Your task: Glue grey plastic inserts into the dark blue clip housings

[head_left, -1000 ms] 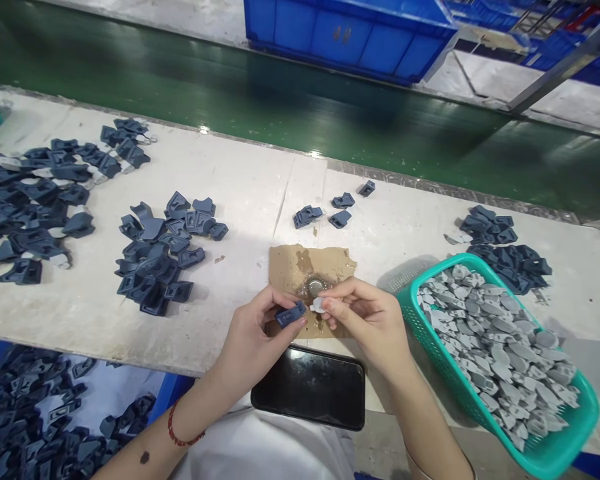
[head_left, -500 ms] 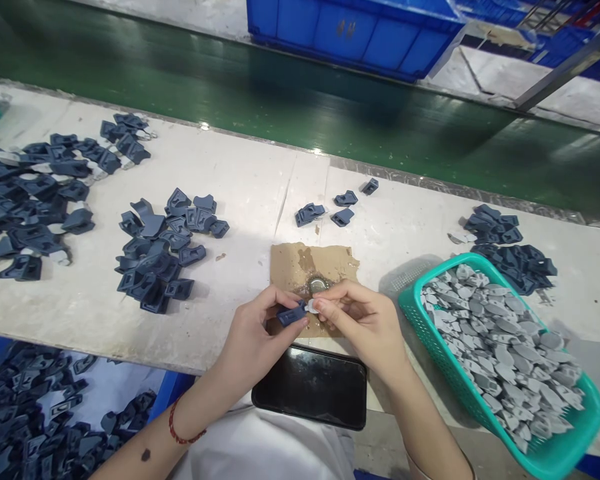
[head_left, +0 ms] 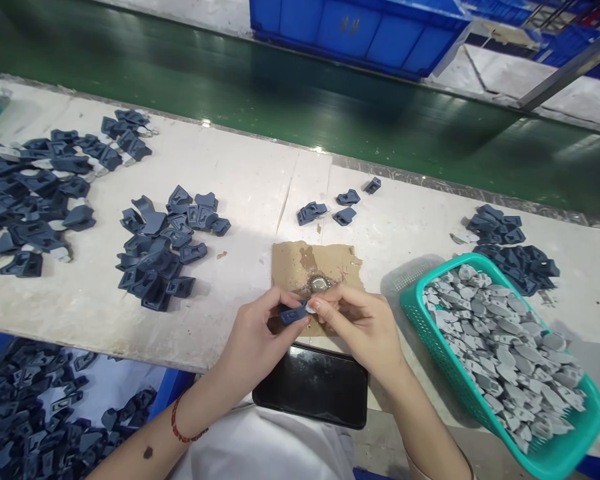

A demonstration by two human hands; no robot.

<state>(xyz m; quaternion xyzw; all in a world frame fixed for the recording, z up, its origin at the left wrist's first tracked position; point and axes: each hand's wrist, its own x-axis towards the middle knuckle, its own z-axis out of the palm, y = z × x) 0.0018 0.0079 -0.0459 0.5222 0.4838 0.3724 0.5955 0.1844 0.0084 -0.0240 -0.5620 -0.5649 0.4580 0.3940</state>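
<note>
One blue part (head_left: pixel 292 315), pinched in the left hand (head_left: pixel 258 328). One grey piece (head_left: pixel 309 308), held by the right hand (head_left: pixel 364 327), at the part's end.

One blue part (head_left: pixel 292 316) and one pale piece (head_left: pixel 309 309) are held; one phone (head_left: pixel 313 387) and one cardboard sheet (head_left: pixel 286 263) are counted.

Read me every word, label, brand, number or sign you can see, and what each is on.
Nothing here can be read with certainty.
Blue crate: one mark on its side, too blurred to read.
Phone: dark screen, no text visible.
</note>
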